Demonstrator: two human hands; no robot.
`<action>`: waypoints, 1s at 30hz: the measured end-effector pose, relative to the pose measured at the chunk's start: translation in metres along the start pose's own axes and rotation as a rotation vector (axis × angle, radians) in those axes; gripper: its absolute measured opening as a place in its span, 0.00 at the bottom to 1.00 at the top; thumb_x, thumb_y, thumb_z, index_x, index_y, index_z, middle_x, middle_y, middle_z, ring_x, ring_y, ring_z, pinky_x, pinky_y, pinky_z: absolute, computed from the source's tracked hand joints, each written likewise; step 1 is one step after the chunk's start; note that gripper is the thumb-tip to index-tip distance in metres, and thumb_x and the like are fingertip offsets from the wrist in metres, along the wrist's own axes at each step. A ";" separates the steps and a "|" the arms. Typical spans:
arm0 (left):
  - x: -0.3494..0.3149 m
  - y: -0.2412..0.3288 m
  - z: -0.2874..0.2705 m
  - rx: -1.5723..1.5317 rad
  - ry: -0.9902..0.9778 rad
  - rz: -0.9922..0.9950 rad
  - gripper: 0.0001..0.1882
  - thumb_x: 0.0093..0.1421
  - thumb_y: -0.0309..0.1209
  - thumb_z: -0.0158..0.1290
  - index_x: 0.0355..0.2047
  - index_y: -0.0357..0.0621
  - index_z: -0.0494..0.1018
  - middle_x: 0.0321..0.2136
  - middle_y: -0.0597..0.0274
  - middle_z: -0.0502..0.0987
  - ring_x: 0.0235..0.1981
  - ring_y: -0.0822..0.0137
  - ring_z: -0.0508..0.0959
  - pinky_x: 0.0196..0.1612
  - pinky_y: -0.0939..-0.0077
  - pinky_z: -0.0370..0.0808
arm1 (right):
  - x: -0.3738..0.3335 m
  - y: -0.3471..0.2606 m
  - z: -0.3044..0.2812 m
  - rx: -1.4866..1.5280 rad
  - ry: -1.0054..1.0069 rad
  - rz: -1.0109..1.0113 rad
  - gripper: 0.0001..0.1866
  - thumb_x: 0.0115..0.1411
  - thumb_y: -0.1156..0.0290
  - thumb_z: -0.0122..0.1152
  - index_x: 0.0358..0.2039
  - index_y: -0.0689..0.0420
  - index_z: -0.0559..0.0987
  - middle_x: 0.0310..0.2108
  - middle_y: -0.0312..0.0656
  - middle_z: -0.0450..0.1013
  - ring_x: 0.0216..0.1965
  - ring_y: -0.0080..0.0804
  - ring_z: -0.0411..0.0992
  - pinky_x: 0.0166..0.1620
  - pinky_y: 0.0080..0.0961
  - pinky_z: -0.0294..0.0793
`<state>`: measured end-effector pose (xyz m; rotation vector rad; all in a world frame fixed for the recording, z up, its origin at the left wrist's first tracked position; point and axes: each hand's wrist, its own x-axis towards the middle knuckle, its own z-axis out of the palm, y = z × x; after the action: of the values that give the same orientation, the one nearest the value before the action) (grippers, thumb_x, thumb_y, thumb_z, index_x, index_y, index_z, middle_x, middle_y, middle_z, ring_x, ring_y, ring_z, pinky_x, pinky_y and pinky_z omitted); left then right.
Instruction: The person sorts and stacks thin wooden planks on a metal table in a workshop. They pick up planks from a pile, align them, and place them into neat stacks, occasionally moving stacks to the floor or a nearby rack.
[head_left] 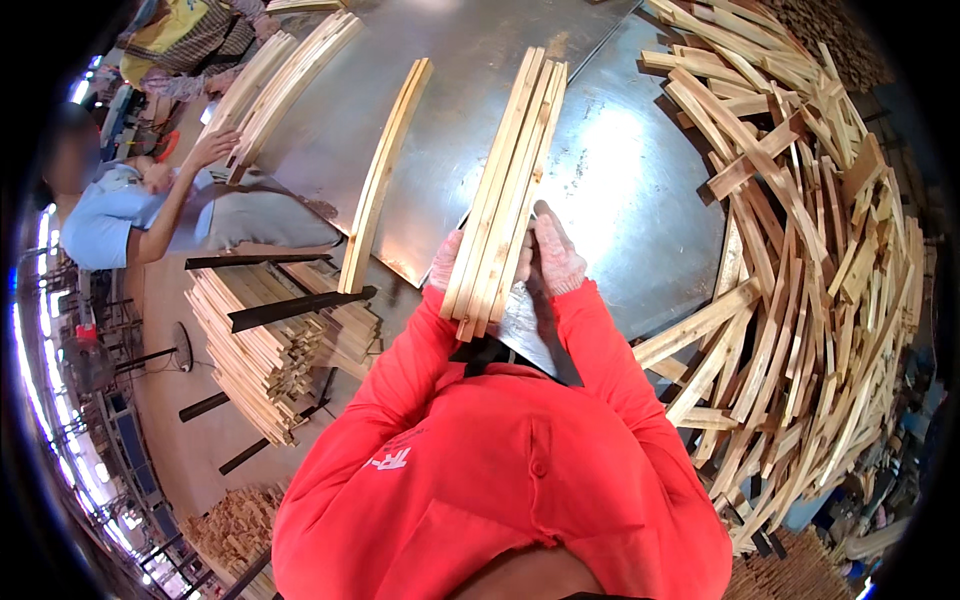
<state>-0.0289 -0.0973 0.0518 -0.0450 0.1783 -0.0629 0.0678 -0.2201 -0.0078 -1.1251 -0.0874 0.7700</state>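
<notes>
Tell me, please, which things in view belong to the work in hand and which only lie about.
In the work, it seems:
wooden strip bundle, in left grip and right grip
metal table

Probably just lying about:
narrower strip bundle
loose strip heap, right
strip stack, left

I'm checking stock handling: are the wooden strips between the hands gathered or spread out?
Gathered: the wooden strips lie closely side by side, roughly parallel, between the left hand and right hand.

White letters [392,460] stand on the red shirt [470,460]; smaller print [403,440] beside them is blurred.
</notes>
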 end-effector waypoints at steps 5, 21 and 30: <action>-0.011 0.028 -0.083 0.151 0.239 0.014 0.29 0.62 0.48 0.51 0.57 0.41 0.68 0.46 0.49 0.76 0.43 0.53 0.77 0.45 0.56 0.77 | 0.012 0.000 0.019 -0.435 -0.023 0.151 0.54 0.57 0.43 0.59 0.70 0.59 0.42 0.61 0.57 0.63 0.61 0.44 0.64 0.61 0.25 0.60; -0.029 0.136 0.017 2.808 0.960 -0.019 0.30 0.59 0.51 0.52 0.55 0.44 0.68 0.54 0.42 0.70 0.51 0.42 0.72 0.53 0.52 0.68 | 0.079 0.016 0.118 -1.240 -0.020 0.429 0.60 0.53 0.36 0.52 0.69 0.61 0.33 0.57 0.60 0.67 0.58 0.51 0.67 0.61 0.35 0.61; -0.058 0.263 -0.068 2.164 0.922 -0.050 0.29 0.54 0.42 0.59 0.53 0.42 0.69 0.43 0.42 0.78 0.48 0.44 0.76 0.50 0.60 0.72 | 0.114 0.039 0.204 -1.313 0.006 0.532 0.63 0.52 0.29 0.48 0.68 0.65 0.33 0.56 0.61 0.67 0.58 0.51 0.67 0.60 0.35 0.62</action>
<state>-0.0824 0.1657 -0.0179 2.1719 0.9423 -0.2964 0.0448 0.0145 0.0179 -2.4556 -0.3270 1.2200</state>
